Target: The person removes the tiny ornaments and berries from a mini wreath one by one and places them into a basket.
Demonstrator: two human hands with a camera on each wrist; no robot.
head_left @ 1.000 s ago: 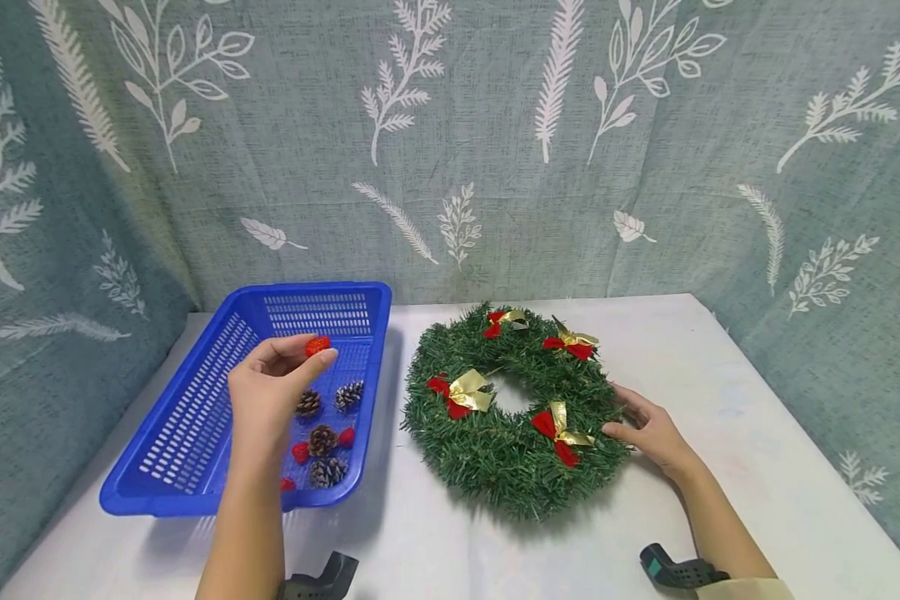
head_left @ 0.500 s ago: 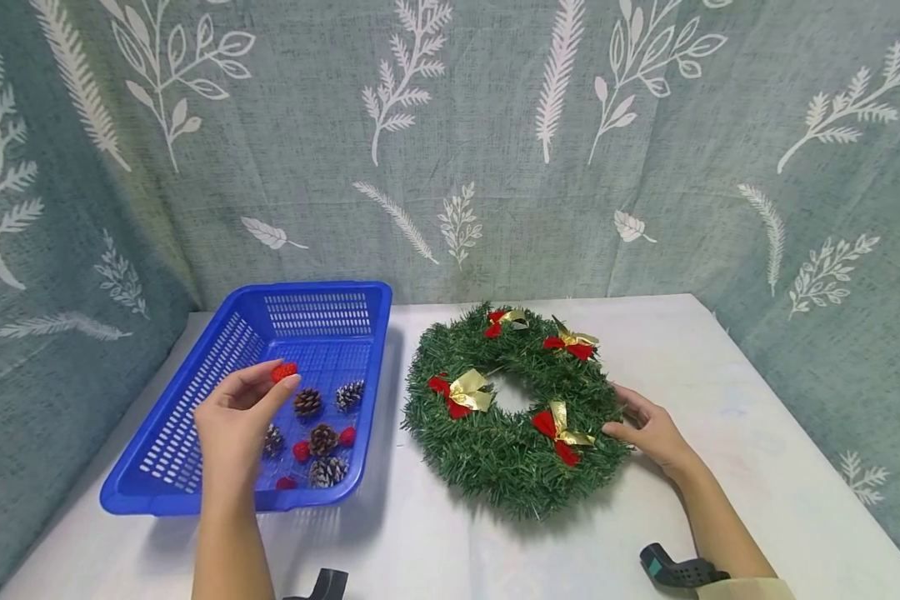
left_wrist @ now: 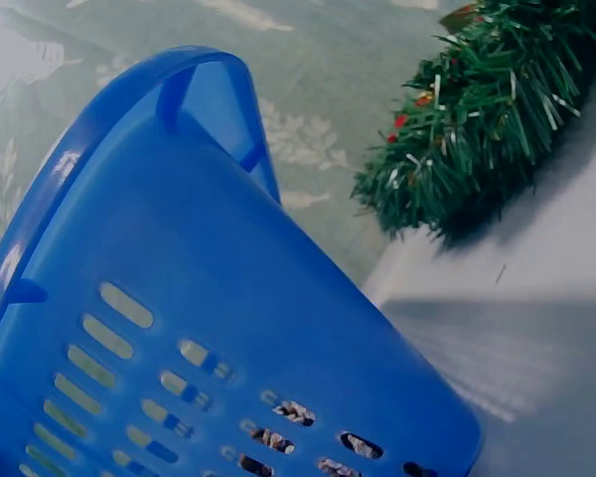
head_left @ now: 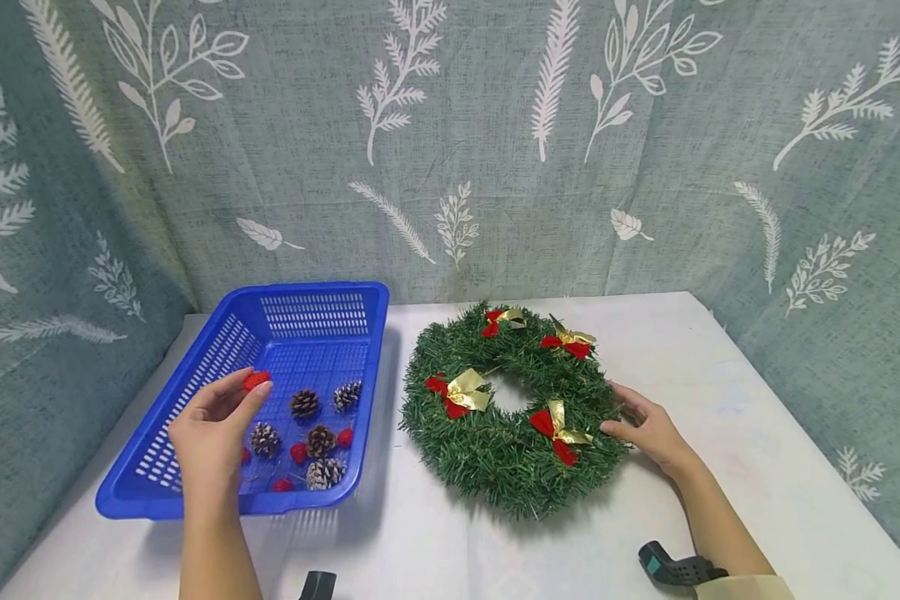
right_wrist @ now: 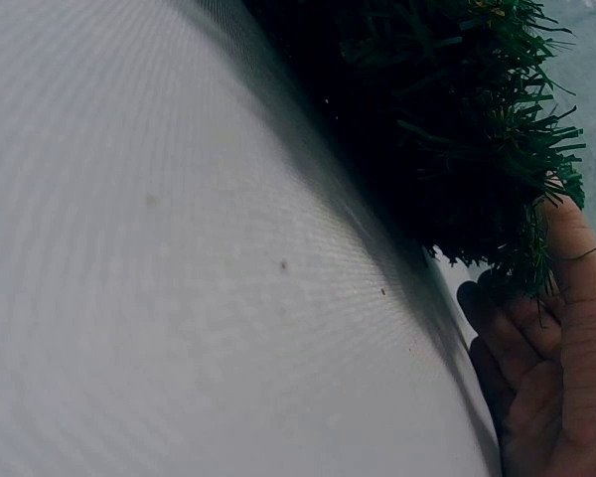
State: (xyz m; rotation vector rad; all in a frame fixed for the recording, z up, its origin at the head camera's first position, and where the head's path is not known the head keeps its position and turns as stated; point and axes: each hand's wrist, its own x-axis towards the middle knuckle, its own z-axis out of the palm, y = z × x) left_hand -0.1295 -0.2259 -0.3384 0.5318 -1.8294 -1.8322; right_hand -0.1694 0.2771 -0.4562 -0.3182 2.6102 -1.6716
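My left hand [head_left: 212,437] pinches a small red artificial berry [head_left: 256,381] between thumb and fingertips, above the left part of a blue plastic basket [head_left: 381,358]. In the basket lie several pine cones [head_left: 304,404] and more red berries [head_left: 298,452]. A green wreath [head_left: 450,454] with red and gold bows [head_left: 467,393] lies flat on the white table. My right hand [head_left: 648,429] holds the wreath's right edge, its thumb on top and the other fingers lower down at the side. In the right wrist view, the thumb [right_wrist: 576,248] touches the wreath's needles. The left wrist view shows the basket wall [left_wrist: 219,278], not the hand.
The white table [head_left: 690,367] extends right of the wreath. A strip of table separates basket and wreath. A patterned green curtain [head_left: 495,225] hangs behind and along both sides. A dark wrist strap [head_left: 678,568] sits on the right wrist.
My left hand has moved left and slightly down with the red berry, uncovering a pine cone and more of the basket's contents. The right hand and wreath have stayed in place.
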